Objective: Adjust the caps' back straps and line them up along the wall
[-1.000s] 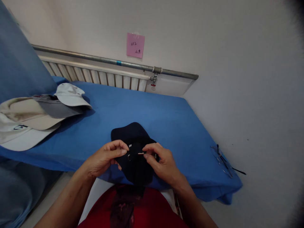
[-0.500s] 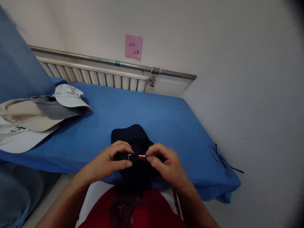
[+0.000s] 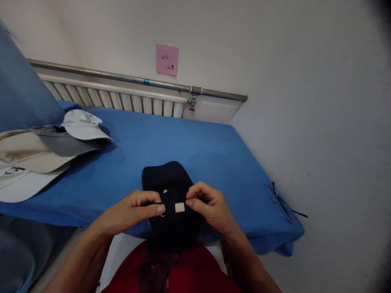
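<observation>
A dark navy cap [image 3: 166,174] lies at the near edge of the blue-covered surface, its brim pointing away from me. My left hand [image 3: 142,207] pinches the strap end by a small metal ring [image 3: 163,210]. On the right, my right hand [image 3: 204,201] pinches the other strap end, thumb and forefinger together, beside a shiny metal clasp [image 3: 179,207]. The ring and the clasp are apart, with dark cloth between them. A small pale label [image 3: 165,191] shows inside the cap.
Several caps, white [image 3: 83,124], grey [image 3: 64,140] and beige [image 3: 36,152], overlap on the left of the blue sheet [image 3: 159,138]. Eyeglasses [image 3: 281,203] rest near the right edge. Behind are a radiator [image 3: 122,99], a metal pipe [image 3: 106,75] and a pink note [image 3: 166,60].
The clasp now shows its broad flat face and sits clear of my right fingertips. My left hand has moved slightly left with the ring. The small label has come into sight. The view has shifted slightly.
</observation>
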`<control>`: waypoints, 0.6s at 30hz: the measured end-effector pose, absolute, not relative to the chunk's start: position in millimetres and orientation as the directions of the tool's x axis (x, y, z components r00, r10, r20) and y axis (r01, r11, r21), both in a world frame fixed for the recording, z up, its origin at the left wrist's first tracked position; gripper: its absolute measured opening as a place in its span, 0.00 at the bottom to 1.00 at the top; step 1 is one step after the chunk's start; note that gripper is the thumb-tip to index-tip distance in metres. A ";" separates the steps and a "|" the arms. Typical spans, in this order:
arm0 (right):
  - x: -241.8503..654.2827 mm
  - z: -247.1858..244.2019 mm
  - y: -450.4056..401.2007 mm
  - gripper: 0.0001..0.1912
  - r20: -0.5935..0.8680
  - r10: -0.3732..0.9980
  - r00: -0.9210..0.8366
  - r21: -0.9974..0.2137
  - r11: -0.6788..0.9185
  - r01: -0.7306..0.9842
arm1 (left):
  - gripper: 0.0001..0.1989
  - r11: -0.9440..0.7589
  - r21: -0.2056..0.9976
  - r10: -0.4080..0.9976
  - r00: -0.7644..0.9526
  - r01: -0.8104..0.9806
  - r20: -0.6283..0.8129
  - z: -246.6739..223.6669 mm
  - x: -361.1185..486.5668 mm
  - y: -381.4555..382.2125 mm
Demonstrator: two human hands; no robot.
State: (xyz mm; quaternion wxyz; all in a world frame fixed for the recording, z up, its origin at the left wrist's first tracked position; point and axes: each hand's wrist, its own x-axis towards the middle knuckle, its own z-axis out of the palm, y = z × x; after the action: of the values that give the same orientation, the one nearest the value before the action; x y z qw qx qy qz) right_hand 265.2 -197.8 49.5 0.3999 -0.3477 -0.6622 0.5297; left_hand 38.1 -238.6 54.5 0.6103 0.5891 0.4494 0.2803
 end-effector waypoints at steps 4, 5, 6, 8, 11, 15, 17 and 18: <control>270.8 48.4 -195.0 0.02 0.201 0.893 -0.402 -0.970 0.238 0.045 | 0.11 0.094 0.956 0.869 0.445 0.279 -0.215 51.2 32.0 -239.4; 273.2 48.6 -194.6 0.02 0.210 0.884 -0.417 -0.964 0.258 0.061 | 0.11 0.092 0.956 0.871 0.443 0.278 -0.213 50.1 30.2 -239.7; 275.7 48.8 -194.3 0.03 0.217 0.868 -0.447 -0.956 0.281 0.080 | 0.11 0.099 0.958 0.873 0.438 0.269 -0.214 49.1 28.5 -239.9; 280.5 48.3 -194.2 0.06 0.222 0.828 -0.514 -0.939 0.323 0.115 | 0.12 0.116 0.959 0.875 0.431 0.257 -0.221 47.4 25.7 -239.6; 285.1 43.8 -194.2 0.08 0.200 0.834 -0.514 -0.948 0.298 0.115 | 0.10 0.092 0.956 0.881 0.425 0.277 -0.208 45.7 24.2 -238.5; 285.1 35.7 -192.2 0.05 0.115 0.905 -0.410 -0.993 0.108 -0.042 | 0.09 0.122 0.968 0.857 0.469 0.220 -0.214 45.3 24.6 -237.8; 284.0 34.3 -191.0 0.05 0.082 0.916 -0.393 -0.994 0.046 -0.101 | 0.09 0.154 0.974 0.854 0.473 0.168 -0.217 45.6 23.4 -237.1; 283.7 34.5 -190.6 0.06 0.073 0.918 -0.391 -0.993 0.031 -0.113 | 0.09 0.161 0.975 0.861 0.462 0.154 -0.215 45.8 22.1 -236.7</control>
State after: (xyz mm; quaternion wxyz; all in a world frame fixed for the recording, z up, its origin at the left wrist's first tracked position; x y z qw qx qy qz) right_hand 283.7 -190.6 34.5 0.4278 -0.3487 -0.5768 0.6023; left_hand 22.1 -236.7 45.8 0.6253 0.5830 0.4351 0.2826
